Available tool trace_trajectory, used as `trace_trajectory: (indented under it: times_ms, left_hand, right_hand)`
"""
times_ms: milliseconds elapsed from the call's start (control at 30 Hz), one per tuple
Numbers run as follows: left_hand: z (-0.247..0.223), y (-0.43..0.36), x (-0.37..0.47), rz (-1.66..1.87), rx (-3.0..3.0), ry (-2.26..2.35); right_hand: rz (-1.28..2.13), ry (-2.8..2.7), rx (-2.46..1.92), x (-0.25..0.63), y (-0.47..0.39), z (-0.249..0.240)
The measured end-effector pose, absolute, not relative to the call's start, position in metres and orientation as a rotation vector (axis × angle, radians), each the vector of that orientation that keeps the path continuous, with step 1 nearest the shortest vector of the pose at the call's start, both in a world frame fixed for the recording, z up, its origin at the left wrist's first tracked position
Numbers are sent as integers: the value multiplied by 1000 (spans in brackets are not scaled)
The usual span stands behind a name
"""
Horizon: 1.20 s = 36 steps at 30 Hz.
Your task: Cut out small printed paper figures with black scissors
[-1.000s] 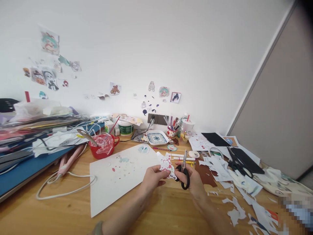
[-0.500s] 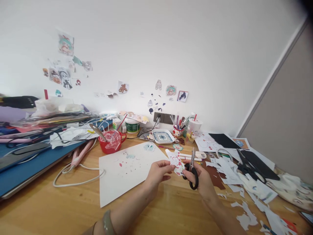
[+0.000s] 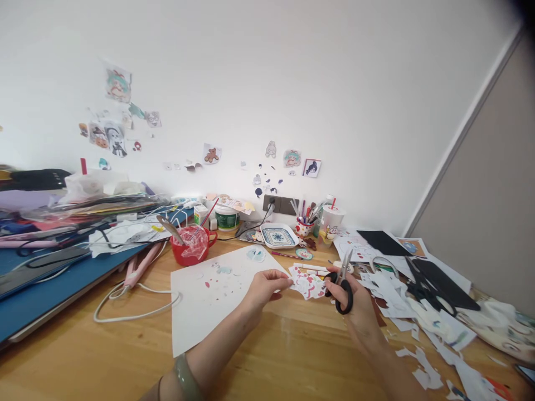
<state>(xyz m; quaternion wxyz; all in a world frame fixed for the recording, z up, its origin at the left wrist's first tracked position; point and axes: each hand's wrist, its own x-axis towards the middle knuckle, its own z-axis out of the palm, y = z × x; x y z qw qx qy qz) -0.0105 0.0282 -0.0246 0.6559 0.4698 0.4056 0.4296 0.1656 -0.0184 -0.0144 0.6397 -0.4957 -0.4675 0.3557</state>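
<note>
A white paper cutout (image 3: 308, 282) with red and pink drawn marks is held up over the middle of the desk. My left hand (image 3: 264, 291) pinches its left edge between thumb and fingertips. In my right hand (image 3: 355, 301) are scissors (image 3: 345, 295) with black handles, their blades pointing up and away from the paper. The right fingertips also reach the cutout's right edge; whether they grip it is hard to make out. Behind my left hand lies a large white sheet (image 3: 196, 312) carrying small coloured cut pieces.
Paper scraps (image 3: 395, 295) and a second pair of black scissors (image 3: 430, 289) lie on the right. A red mug (image 3: 190, 253), a square patterned dish (image 3: 279, 236) and a pen cup (image 3: 304, 226) stand toward the wall. Cables and a piled blue board (image 3: 50, 301) occupy the left.
The cutout has turned, now lying wider from left to right. My right hand and the scissors have shifted right, with the blades tilted further right. My left hand still pinches the paper.
</note>
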Motion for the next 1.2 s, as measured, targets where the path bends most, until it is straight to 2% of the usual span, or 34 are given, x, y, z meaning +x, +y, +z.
trace_trajectory:
  times_ms: [300, 467, 767, 1200]
  left_hand:
    - [-34, 29, -8, 830, 1245, 941]
    - [-26, 42, -5, 1061, 1105, 885]
    - [23, 70, 24, 1476, 755, 609]
    - [65, 75, 9, 1588, 632, 561]
  right_hand:
    - [699, -968, -1028, 173, -13, -20]
    - [687, -890, -994, 176, -12, -18]
    - [808, -1096, -1204, 172, -7, -28]
    - [972, -1231, -1150, 159, -6, -43]
